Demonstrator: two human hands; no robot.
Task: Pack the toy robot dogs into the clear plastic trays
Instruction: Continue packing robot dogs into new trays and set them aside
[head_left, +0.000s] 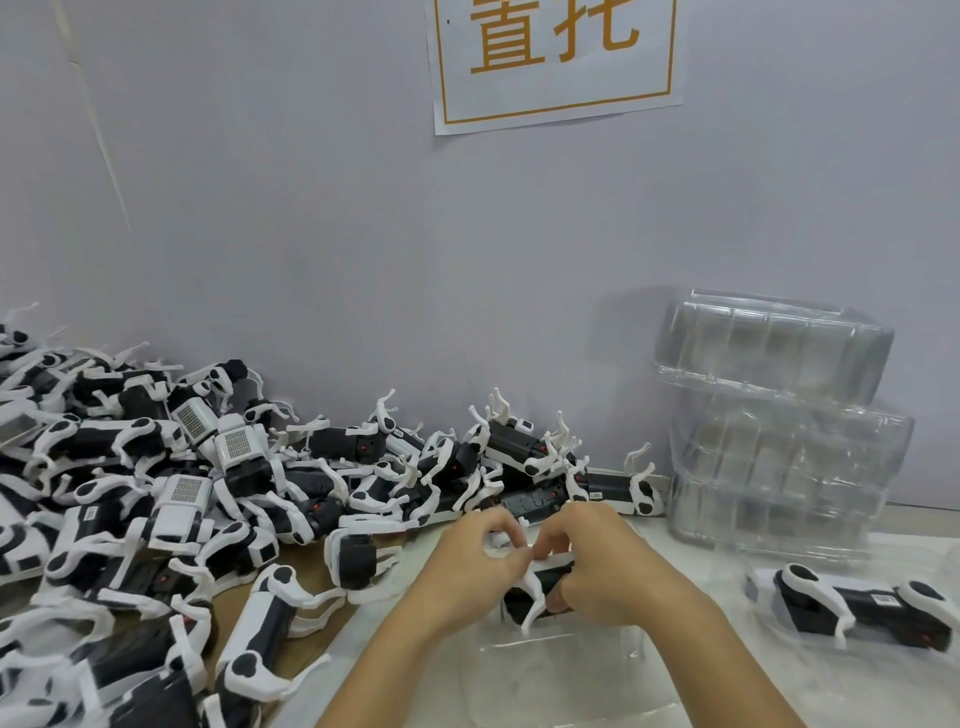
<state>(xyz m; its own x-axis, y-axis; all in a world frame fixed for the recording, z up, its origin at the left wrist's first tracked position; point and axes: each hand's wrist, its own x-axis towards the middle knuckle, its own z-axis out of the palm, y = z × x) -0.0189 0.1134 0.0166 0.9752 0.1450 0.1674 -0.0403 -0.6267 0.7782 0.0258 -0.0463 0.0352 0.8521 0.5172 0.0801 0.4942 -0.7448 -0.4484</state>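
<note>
The toy robot dog sat between my two hands near the front middle of the desk, just above a clear plastic tray lying flat below it. My left hand pinched its white legs at the upper end, and my right hand curled round the black body, thumb underneath. To do this step well, I judged the legs should be folded close against the body first, then the dog lowered level into the tray so no leg caught on the rim. A heap of loose dogs covered the desk's left side; one packed dog lay near the right edge, before a stack of empty trays. A wall sign bore large orange characters, cut off at the top, which I could not read fully.
</note>
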